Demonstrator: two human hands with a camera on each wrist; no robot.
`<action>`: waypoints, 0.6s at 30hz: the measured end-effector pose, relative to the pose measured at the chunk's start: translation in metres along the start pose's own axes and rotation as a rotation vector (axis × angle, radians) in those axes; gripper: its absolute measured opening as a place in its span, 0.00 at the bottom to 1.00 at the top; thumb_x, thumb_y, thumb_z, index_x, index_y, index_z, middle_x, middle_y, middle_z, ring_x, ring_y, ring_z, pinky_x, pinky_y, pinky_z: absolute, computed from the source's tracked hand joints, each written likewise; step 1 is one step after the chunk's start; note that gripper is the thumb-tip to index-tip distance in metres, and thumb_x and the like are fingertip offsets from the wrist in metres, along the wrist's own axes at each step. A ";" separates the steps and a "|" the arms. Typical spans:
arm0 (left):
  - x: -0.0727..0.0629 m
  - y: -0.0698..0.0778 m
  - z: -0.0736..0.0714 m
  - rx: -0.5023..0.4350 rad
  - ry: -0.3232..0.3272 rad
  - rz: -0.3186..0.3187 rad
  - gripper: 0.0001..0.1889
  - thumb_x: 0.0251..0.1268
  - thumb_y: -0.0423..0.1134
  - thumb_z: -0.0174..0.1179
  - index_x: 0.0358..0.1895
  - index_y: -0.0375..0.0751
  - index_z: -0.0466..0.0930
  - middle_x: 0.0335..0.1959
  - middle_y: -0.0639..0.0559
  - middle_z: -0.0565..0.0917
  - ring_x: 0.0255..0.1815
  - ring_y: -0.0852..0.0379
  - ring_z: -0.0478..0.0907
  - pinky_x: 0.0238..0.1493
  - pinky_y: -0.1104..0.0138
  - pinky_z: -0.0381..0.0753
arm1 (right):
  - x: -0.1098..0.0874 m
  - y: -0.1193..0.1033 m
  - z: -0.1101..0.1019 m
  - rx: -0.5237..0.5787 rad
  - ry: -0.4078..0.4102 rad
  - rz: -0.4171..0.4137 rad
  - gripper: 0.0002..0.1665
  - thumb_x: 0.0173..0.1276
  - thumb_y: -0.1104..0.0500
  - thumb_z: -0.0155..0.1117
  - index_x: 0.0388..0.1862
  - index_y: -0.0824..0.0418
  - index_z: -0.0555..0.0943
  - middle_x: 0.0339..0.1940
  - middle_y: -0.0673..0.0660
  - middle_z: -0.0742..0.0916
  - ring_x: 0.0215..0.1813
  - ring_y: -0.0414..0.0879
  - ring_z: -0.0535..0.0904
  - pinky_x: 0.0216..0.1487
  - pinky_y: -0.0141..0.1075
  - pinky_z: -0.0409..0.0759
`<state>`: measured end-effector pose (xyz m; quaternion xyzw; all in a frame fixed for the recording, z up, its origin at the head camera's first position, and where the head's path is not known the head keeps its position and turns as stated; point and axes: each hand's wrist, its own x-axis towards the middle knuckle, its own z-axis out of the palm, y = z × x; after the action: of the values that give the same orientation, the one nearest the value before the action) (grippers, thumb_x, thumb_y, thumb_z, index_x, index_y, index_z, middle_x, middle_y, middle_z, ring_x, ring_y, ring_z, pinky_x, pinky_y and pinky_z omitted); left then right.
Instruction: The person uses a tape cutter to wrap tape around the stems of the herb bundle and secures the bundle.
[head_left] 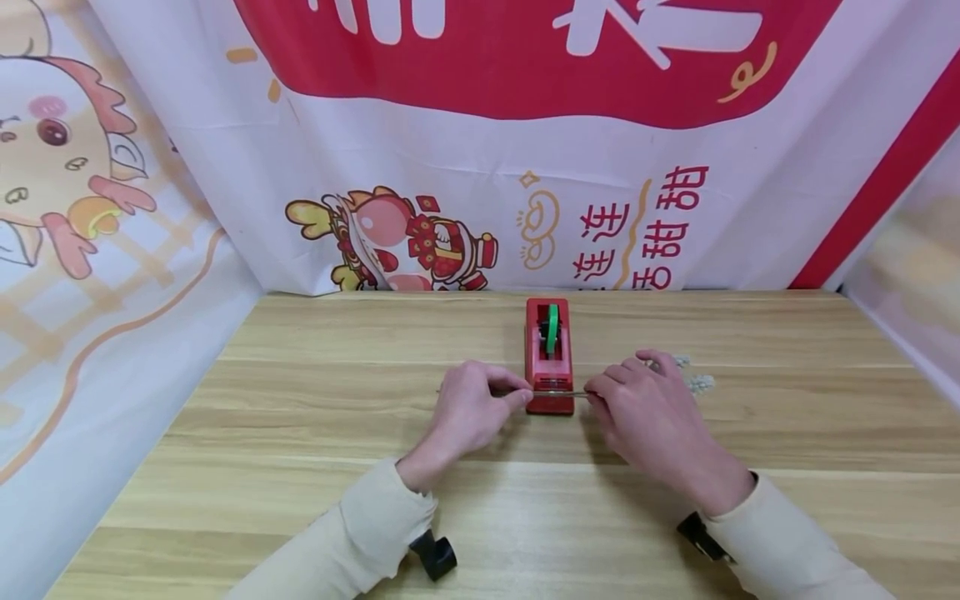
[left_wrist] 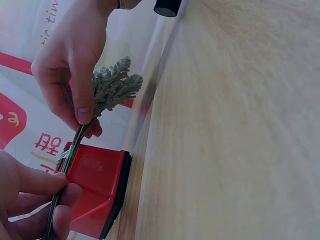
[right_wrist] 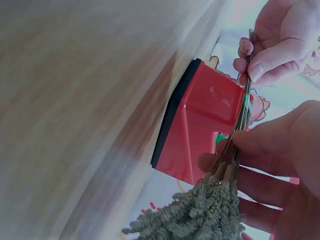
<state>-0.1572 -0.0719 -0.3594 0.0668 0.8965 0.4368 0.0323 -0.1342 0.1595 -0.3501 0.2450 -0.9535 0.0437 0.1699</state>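
Observation:
A small bunch of dried flowers [right_wrist: 205,215] with grey-green heads lies sideways across the front end of a red tape dispenser [head_left: 551,407]. My left hand [head_left: 472,412] pinches the lower part of the thin stems [left_wrist: 78,135] between thumb and fingers. Nearer the flower heads, my right hand [head_left: 652,421] grips the same stems, thumb against fingers. Between the hands, a shiny greenish band [left_wrist: 71,151] shows on the stems, right by the dispenser's toothed edge. A green tape roll [head_left: 552,329] sits upright inside the dispenser.
The dispenser stands on a wood-grain table [head_left: 360,375], its long side pointing away from me. A printed cloth [head_left: 450,150] hangs behind the table's back edge, with more cloth at both sides. Black wrist mounts [head_left: 435,557] project from below both sleeves.

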 end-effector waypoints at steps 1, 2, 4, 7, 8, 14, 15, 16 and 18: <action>0.000 0.000 0.000 -0.002 -0.004 0.004 0.03 0.67 0.42 0.74 0.41 0.55 0.94 0.43 0.57 0.94 0.37 0.59 0.81 0.50 0.60 0.75 | 0.000 0.000 0.000 0.005 -0.007 0.004 0.07 0.67 0.58 0.78 0.43 0.56 0.92 0.41 0.54 0.94 0.50 0.52 0.90 0.70 0.60 0.73; 0.000 0.000 -0.001 -0.004 -0.006 0.008 0.03 0.67 0.42 0.74 0.41 0.55 0.95 0.44 0.56 0.94 0.38 0.60 0.81 0.50 0.60 0.75 | 0.001 0.000 0.000 0.008 -0.013 0.006 0.08 0.67 0.57 0.77 0.43 0.56 0.92 0.42 0.54 0.94 0.50 0.52 0.90 0.70 0.60 0.73; 0.000 0.000 -0.001 -0.009 -0.012 0.013 0.03 0.67 0.42 0.74 0.41 0.54 0.95 0.44 0.55 0.94 0.37 0.59 0.81 0.49 0.61 0.75 | 0.001 -0.001 -0.001 0.022 -0.028 0.010 0.09 0.70 0.54 0.75 0.44 0.56 0.92 0.43 0.54 0.95 0.51 0.53 0.90 0.70 0.61 0.73; 0.001 -0.001 -0.002 -0.014 -0.020 0.029 0.03 0.67 0.42 0.74 0.41 0.53 0.95 0.43 0.55 0.94 0.36 0.59 0.81 0.46 0.62 0.75 | 0.004 -0.003 -0.002 0.055 -0.066 0.034 0.11 0.72 0.50 0.73 0.43 0.55 0.91 0.42 0.54 0.94 0.50 0.53 0.90 0.69 0.62 0.73; 0.002 -0.001 -0.003 -0.017 -0.022 0.036 0.03 0.67 0.42 0.74 0.41 0.53 0.95 0.43 0.55 0.94 0.36 0.59 0.81 0.45 0.63 0.75 | 0.006 -0.004 -0.003 0.072 -0.080 0.044 0.11 0.73 0.49 0.72 0.41 0.54 0.91 0.39 0.53 0.94 0.47 0.52 0.90 0.69 0.63 0.73; 0.001 -0.003 -0.004 -0.044 -0.029 0.064 0.03 0.67 0.41 0.74 0.40 0.51 0.95 0.40 0.55 0.94 0.35 0.60 0.81 0.43 0.64 0.76 | 0.018 -0.011 0.002 0.198 -0.093 0.103 0.17 0.74 0.45 0.71 0.28 0.52 0.85 0.14 0.43 0.76 0.21 0.39 0.74 0.43 0.47 0.78; 0.001 -0.003 -0.004 -0.049 -0.032 0.063 0.03 0.67 0.41 0.74 0.40 0.50 0.95 0.40 0.55 0.93 0.35 0.60 0.81 0.43 0.63 0.77 | 0.018 -0.012 0.003 0.217 -0.080 0.109 0.17 0.74 0.45 0.71 0.28 0.52 0.85 0.12 0.43 0.73 0.19 0.38 0.70 0.37 0.42 0.75; 0.001 -0.003 -0.005 -0.054 -0.035 0.060 0.03 0.68 0.41 0.74 0.40 0.51 0.95 0.41 0.55 0.93 0.35 0.60 0.81 0.43 0.63 0.77 | 0.018 -0.012 0.004 0.238 -0.067 0.114 0.16 0.73 0.46 0.72 0.29 0.53 0.87 0.12 0.43 0.72 0.18 0.38 0.67 0.33 0.39 0.70; 0.001 -0.003 -0.005 -0.059 -0.040 0.055 0.03 0.68 0.41 0.73 0.40 0.51 0.94 0.41 0.55 0.93 0.35 0.60 0.81 0.44 0.63 0.77 | 0.019 -0.014 0.005 0.292 -0.048 0.132 0.13 0.72 0.48 0.74 0.32 0.54 0.90 0.13 0.43 0.75 0.17 0.37 0.65 0.29 0.35 0.64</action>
<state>-0.1587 -0.0775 -0.3586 0.0993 0.8802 0.4624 0.0401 -0.1446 0.1383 -0.3485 0.2051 -0.9548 0.1868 0.1065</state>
